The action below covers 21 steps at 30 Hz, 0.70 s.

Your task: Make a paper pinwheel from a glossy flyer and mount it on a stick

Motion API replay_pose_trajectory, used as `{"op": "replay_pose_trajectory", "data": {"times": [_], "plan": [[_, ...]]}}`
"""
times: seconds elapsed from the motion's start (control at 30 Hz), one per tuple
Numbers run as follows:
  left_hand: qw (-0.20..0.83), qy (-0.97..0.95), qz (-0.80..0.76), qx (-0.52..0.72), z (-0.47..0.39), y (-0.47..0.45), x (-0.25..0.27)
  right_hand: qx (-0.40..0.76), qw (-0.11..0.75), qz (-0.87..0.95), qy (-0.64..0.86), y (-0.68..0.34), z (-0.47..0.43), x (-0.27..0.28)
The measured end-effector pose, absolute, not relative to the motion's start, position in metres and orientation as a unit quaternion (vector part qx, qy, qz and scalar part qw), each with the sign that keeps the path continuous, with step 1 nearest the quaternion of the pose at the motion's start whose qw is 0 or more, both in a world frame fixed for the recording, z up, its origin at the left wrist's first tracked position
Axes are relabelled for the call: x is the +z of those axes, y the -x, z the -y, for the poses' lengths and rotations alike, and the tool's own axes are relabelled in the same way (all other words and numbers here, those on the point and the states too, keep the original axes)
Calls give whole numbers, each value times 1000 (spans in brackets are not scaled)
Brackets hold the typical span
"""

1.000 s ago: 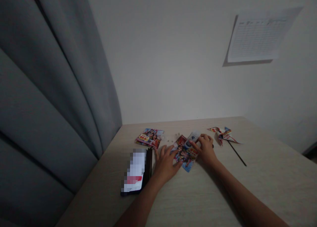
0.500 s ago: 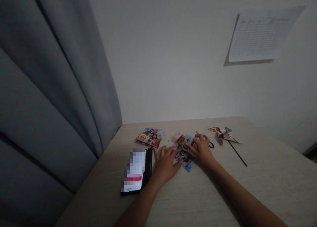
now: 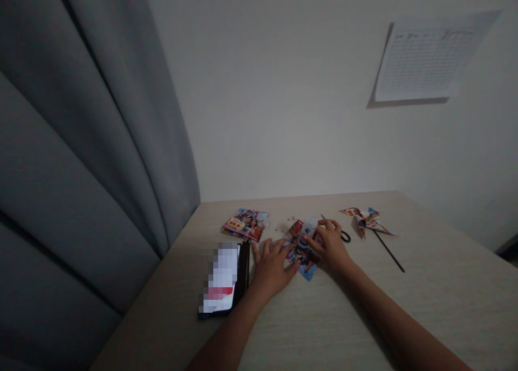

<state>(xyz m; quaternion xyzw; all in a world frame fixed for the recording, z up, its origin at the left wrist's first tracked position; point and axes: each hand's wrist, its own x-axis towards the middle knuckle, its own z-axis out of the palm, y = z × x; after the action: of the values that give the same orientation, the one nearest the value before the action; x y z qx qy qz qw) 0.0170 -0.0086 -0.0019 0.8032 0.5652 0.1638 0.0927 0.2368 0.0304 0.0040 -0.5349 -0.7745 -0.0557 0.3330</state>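
My right hand [image 3: 331, 245] grips a white glue stick [image 3: 308, 230] with a dark label, its lower end against a brightly printed piece of paper [image 3: 308, 272]. Flat on the paper's left side rests my left hand [image 3: 272, 265], its fingers spread. Both hands cover part of the sheet, so its full outline is hidden. Just beyond my right hand a pair of scissors [image 3: 345, 236] shows a black handle loop; the rest is mostly hidden.
A phone in a dark case [image 3: 222, 279] lies left of my left hand. Behind it is a stack of printed paper [image 3: 245, 224]. To the right lies a paper pinwheel [image 3: 366, 220] on a black stick [image 3: 389, 250]. Small clear bits [image 3: 290, 218] lie near the back.
Hardly anything differs. The view has shifted very slightly; both hands, the glue stick and the paper keep nearly the same places.
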Motion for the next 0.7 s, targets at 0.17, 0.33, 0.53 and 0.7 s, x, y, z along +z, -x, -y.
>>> {"op": "replay_pose_trajectory", "data": {"times": [0.17, 0.33, 0.53, 0.7], "plan": [[91, -804, -566, 160, 9, -17, -1, -47, 359, 751, 553, -240, -34, 0], [95, -805, -564, 156, 9, -15, -2, 18, 452, 674, 584, -247, -40, -10], [96, -805, -563, 161, 8, -15, -4, 109, 514, 614, 589, -251, -48, -13], [101, -806, -562, 160, 8, -15, -3, 128, 547, 572, 598, -250, -48, -7]]}}
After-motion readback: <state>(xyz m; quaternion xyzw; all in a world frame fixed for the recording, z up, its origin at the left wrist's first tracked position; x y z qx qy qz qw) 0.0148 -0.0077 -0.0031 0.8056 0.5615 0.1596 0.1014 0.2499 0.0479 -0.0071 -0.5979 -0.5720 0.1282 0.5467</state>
